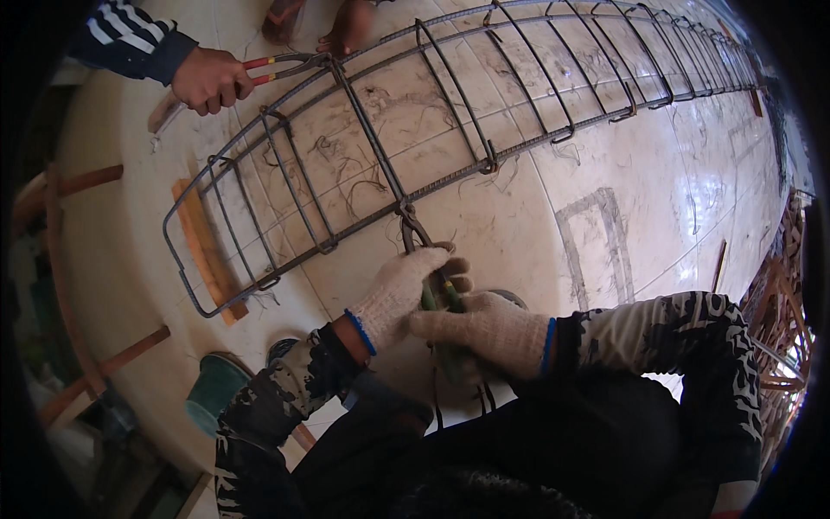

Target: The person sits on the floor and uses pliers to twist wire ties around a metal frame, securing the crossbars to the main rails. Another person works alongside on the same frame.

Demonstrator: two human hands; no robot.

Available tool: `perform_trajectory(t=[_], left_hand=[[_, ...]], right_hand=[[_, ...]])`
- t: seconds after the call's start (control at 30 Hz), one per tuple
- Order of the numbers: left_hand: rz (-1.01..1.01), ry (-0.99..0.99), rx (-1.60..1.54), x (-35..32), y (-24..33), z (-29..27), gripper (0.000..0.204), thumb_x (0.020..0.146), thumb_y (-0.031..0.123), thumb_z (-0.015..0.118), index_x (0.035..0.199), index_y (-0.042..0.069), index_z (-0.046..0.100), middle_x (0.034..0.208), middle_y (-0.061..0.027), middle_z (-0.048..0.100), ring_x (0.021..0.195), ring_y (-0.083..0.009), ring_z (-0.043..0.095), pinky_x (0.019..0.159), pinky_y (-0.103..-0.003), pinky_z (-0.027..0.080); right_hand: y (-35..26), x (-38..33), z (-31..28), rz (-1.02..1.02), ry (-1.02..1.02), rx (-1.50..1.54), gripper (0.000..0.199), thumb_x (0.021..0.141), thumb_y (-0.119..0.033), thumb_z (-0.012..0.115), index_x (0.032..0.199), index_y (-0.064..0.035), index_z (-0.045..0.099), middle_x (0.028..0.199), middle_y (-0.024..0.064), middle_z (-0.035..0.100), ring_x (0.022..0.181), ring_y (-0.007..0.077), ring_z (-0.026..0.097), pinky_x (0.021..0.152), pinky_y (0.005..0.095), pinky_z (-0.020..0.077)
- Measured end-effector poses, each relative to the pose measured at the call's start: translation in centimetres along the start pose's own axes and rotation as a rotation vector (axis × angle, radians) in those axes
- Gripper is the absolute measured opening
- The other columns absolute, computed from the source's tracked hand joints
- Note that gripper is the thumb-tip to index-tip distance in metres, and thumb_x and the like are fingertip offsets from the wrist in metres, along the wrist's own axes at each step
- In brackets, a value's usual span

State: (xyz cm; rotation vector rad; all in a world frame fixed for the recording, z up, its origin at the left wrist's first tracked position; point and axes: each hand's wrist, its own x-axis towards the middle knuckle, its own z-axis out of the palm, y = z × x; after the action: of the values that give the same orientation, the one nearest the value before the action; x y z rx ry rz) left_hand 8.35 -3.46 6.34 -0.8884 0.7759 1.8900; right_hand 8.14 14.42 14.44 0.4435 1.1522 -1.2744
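Observation:
In front of me lies a long rebar cage of ribbed bars and bent stirrups. A pair of pincers with green handles has its jaws at the near bar, where a stirrup crosses it. My left hand, in a white knit glove, is closed around the pincers just below the jaws. My right hand, gloved alike, is closed at the lower part of the handles; its fingertips are partly hidden. Thin dark strands hang below my hands.
Across the cage, another person's hand grips red-handled pincers at the far bar. A wooden block lies under the cage's left end. A green bucket stands at lower left. Wire scraps litter the tiles. Wood pieces are piled at right.

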Motion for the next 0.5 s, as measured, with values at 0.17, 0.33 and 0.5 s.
perform_trajectory(t=[0.17, 0.33, 0.5], left_hand=[[0.085, -0.078, 0.381, -1.4, 0.7, -2.2, 0.013, 0.102, 0.014, 0.063, 0.107, 0.003, 0.068, 0.113, -0.0085, 0.069, 0.105, -0.0251, 0.067, 0.093, -0.038, 0.057], [0.099, -0.182, 0.652, -1.4, 1.8, -4.5, 0.04, 0.098, 0.003, 0.047, 0.136, -0.007, 0.054, 0.14, -0.0189, 0.062, 0.129, -0.0323, 0.064, 0.106, -0.045, 0.057], [-0.033, -0.268, 0.064, 0.3, 0.4, -6.9, 0.046, 0.1, 0.002, 0.045, 0.144, -0.008, 0.049, 0.146, -0.0254, 0.057, 0.139, -0.0356, 0.057, 0.118, -0.046, 0.05]], right_hand=[[2.9, 1.8, -0.1, 0.102, -0.036, 0.358, 0.045, 0.1, -0.053, 0.071, 0.101, -0.0088, 0.065, 0.075, 0.0022, 0.06, 0.06, 0.0141, 0.059, 0.052, 0.0299, 0.0484], [5.4, 4.6, -1.3, 0.045, -0.11, 0.174, 0.044, 0.104, -0.053, 0.066, 0.108, -0.009, 0.063, 0.079, 0.0026, 0.061, 0.061, 0.015, 0.06, 0.053, 0.0315, 0.0503], [6.6, 5.3, -1.1, 0.031, -0.117, 0.165, 0.052, 0.109, -0.054, 0.056, 0.122, -0.0043, 0.065, 0.087, 0.0059, 0.067, 0.067, 0.0175, 0.066, 0.061, 0.0327, 0.0564]])
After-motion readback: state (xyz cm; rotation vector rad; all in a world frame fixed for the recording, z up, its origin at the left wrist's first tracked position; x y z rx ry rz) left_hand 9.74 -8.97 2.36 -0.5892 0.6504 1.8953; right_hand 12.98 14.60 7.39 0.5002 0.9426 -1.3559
